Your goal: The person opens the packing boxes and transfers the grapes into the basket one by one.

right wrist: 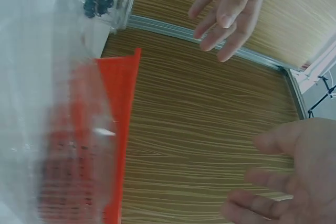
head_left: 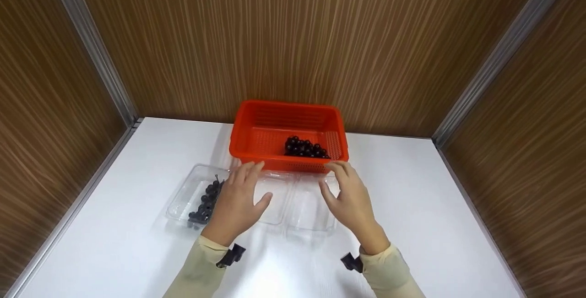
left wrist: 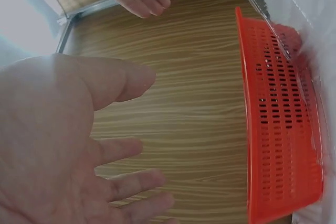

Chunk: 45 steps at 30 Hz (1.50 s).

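Note:
In the head view my left hand hovers over clear plastic containers, fingers spread and holding nothing. Opposite it, my right hand is held above the right end of the plastic, also free of any object, its fingers gently bent. Dark grapes lie in the clear container at the left, partly hidden by my left hand. Between the hands sits more clear plastic, an open box or lid with nothing inside. Behind them stands a red basket with a bunch of dark grapes at its right front.
A wood-grain panel rises right behind the basket, and similar panels close off both sides with metal edging. Everything stands on a white tabletop. Dark camera mounts are strapped at both wrists.

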Motion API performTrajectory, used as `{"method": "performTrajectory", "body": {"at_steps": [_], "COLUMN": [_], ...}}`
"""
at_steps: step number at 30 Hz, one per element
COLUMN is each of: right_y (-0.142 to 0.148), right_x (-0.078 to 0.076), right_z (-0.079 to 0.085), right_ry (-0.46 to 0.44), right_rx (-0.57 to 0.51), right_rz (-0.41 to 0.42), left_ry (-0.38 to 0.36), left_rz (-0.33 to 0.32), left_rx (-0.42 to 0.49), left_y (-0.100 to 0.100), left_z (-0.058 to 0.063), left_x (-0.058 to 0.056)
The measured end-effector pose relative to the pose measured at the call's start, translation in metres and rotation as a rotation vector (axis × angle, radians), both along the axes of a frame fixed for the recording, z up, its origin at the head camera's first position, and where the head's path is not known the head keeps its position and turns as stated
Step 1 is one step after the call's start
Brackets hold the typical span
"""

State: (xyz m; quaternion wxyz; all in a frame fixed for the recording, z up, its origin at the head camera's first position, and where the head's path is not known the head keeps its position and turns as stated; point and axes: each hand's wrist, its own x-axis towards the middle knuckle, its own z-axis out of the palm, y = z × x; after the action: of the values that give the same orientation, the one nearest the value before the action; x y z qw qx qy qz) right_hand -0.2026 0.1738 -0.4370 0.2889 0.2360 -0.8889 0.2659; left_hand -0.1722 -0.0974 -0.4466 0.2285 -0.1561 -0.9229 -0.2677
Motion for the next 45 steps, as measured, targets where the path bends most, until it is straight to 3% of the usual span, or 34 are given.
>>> {"method": "performTrajectory", "body": {"at_steps": [5, 12, 18, 23, 30, 37, 41, 45], "right_y": [-0.004, -0.009, -0.011, -0.012, -0.013, -0.008, -0.007, -0.007], "right_x": [0.001, 0.006, 0.013, 0.021, 0.029, 0.031, 0.031, 0.032], "right_z": [-0.011, -0.017, -0.016, -0.014, -0.011, -0.006, -0.005, -0.006], "right_ry": [-0.003, -0.07, -0.097, -0.105, -0.104, -0.104, -0.094, -0.097], "right_rx": [-0.009, -0.004, 0.036, 0.074, 0.127, 0.077, 0.05, -0.001], "right_rz": [0.01, 0.009, 0.013, 0.022, 0.046, 0.048, 0.066, 0.093], "left_ry": [0.062, -0.009, -0.111, -0.256, -0.376, -0.521, -0.568, -0.568], "left_rz": [0.011, 0.066, 0.148, 0.217, 0.222, 0.257, 0.258, 0.262], "left_rx": [-0.078, -0.089, -0.067, -0.092, -0.103, -0.072, -0.054, -0.058], "left_y": [-0.007, -0.026, -0.045, -0.057, -0.067, -0.08, -0.084, -0.087], "left_z": [-0.004, -0.01, -0.01, -0.007, -0.009, -0.012, -0.014, -0.015], "left_x": [-0.005, -0.002, 0.006, 0.01, 0.012, 0.007, 0.006, 0.007]}}
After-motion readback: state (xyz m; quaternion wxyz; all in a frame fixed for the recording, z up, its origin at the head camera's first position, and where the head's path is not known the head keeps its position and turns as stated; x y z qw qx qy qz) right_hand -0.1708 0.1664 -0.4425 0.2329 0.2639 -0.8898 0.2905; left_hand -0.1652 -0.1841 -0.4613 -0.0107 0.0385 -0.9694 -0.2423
